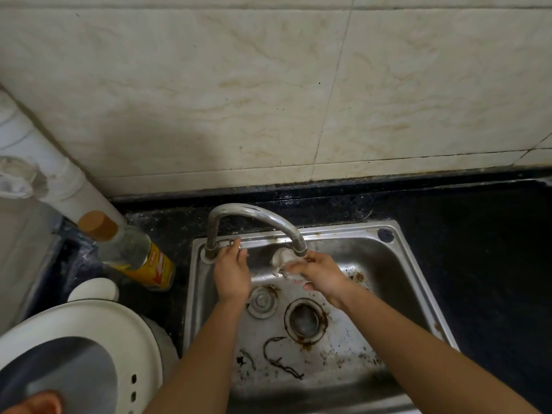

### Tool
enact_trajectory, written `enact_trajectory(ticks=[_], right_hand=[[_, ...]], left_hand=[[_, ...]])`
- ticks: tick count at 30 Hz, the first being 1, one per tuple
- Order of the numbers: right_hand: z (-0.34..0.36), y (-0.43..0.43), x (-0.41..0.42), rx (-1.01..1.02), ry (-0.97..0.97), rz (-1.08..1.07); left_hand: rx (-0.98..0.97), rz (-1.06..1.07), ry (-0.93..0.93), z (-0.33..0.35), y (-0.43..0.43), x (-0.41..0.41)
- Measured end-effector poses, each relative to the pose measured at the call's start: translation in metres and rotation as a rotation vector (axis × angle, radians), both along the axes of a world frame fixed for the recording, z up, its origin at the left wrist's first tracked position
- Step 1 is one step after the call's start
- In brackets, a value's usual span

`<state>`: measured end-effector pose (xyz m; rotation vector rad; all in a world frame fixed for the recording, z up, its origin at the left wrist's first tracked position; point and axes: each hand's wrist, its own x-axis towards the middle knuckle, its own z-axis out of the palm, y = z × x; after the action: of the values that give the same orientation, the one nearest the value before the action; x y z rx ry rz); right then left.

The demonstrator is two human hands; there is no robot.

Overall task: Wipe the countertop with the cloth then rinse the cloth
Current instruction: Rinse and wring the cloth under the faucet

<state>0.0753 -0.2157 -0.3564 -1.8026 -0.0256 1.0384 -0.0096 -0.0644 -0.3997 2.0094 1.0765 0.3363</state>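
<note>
A small pale grey cloth [281,261] is bunched up just under the spout of the curved metal tap [257,215], inside the steel sink [400,264]. My right hand [322,274] grips the cloth from the right. My left hand [231,271] reaches to the tap's base, its fingers on the tap handle [228,242]. The black countertop [478,234] surrounds the sink. Whether water is running cannot be told.
A clear bottle [131,249] with a brown cap and yellow label stands left of the sink. A white appliance [89,339] fills the lower left corner. A sink plug [261,301] and the drain [304,319] lie in the stained basin. Tiled wall [268,100] behind.
</note>
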Motion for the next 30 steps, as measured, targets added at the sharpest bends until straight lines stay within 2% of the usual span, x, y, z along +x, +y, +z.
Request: enact_trajectory(ticks=[6, 13, 15, 20, 25, 28, 30], right_hand=[[0.001, -0.011, 0.005, 0.042, 0.020, -0.010], [0.010, -0.016, 0.003, 0.070, 0.007, -0.010], [0.014, -0.019, 0.002, 0.062, -0.014, -0.003], [0.024, -0.031, 0.000, 0.065, -0.063, 0.018], [0.037, -0.050, 0.000, 0.050, -0.180, 0.136], [0.049, -0.061, 0.001, 0.031, -0.306, 0.318], [0.060, -0.064, 0.000, 0.036, -0.391, 0.474]], left_hand=[[0.071, -0.138, 0.034, -0.012, 0.018, -0.002], [0.330, -0.275, 0.241, 0.002, 0.040, 0.017], [0.329, -0.238, 0.278, 0.005, 0.043, 0.025], [-0.138, 0.038, 0.101, 0.008, 0.032, 0.037], [-0.420, 0.006, -0.016, 0.035, -0.016, 0.007], [-0.862, 0.079, -0.052, 0.055, -0.056, -0.015], [-1.110, 0.056, -0.043, 0.062, -0.075, -0.025]])
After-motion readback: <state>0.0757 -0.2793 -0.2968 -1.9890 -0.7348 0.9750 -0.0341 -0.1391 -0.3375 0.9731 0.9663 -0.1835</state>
